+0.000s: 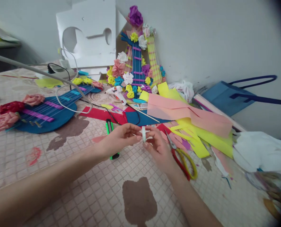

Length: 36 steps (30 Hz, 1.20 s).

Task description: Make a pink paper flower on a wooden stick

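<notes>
Both hands meet over the middle of the table around a small whitish roll (143,134), seen edge-on; it may be a spool, but its exact kind is unclear. My left hand (121,137) pinches it from the left with thumb and fingertips. From the right, the thumb and fingers of my right hand (158,149) close on it too. A green and black box cutter (109,126) lies partly under my left wrist. Beside my right hand rest scissors (183,159) with red and yellow handles, blades pointing away from me.
A blue paper guitar (52,118) with crepe flowers lies left. Behind are a hot glue gun (116,92), a power strip (56,74) with cables, and decorated guitars (137,61). Pink sheets (190,112), yellow strips (216,140) and a blue bag (228,97) are right.
</notes>
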### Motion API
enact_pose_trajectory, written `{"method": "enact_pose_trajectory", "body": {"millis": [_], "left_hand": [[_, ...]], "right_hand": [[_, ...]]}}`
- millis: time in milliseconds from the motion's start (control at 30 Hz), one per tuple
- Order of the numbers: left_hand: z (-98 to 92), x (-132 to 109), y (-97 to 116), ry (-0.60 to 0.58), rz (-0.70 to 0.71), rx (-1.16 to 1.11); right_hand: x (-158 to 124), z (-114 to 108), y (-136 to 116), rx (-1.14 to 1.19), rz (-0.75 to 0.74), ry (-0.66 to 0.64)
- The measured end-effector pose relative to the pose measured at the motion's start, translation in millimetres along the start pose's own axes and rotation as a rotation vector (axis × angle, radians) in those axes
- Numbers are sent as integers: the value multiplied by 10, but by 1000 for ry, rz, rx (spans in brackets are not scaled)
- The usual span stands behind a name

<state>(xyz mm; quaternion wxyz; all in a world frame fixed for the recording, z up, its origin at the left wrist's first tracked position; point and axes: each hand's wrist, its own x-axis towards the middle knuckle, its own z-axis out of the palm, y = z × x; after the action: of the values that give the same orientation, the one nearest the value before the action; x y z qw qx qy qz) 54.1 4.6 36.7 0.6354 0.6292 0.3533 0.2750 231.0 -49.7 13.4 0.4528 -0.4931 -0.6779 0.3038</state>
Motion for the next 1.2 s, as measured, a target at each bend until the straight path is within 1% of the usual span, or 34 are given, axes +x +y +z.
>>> {"method": "enact_pose_trajectory", "body": {"millis": [100,233,400,533,633,733,800,900,967,1033,1133,1200], "left_hand": [[12,-63,-33,12,-81,-141],[-6,-101,-62,-7,-149,-237],[6,-104,-96,7,-190,-291],[27,-100,-149,5,-185,-331],[27,-108,-151,-19,-174,-357],[23,-127,-115,-87,-169,-412],[22,-141,-94,-126,-169,-447],[30,-158,-98,-166,-198,-461],[42,-165,-123,-184,-216,-480],[56,-168,-151,-191,-215,-524],[81,-173,-170,-238,-207,-593],[96,-179,-160,-260,-206,-608]], "right_hand": [[-60,91,14,25,16,23],[-94,158,32,27,18,61],[-122,202,25,-29,13,110],[-151,251,23,-28,5,137],[-160,267,26,127,57,153],[-147,243,33,387,188,113],[-128,215,44,520,270,106],[-103,183,65,615,320,138],[-99,169,71,593,306,161],[-107,155,55,516,273,176],[-133,124,-17,306,191,189],[-154,100,-75,131,106,201]]}}
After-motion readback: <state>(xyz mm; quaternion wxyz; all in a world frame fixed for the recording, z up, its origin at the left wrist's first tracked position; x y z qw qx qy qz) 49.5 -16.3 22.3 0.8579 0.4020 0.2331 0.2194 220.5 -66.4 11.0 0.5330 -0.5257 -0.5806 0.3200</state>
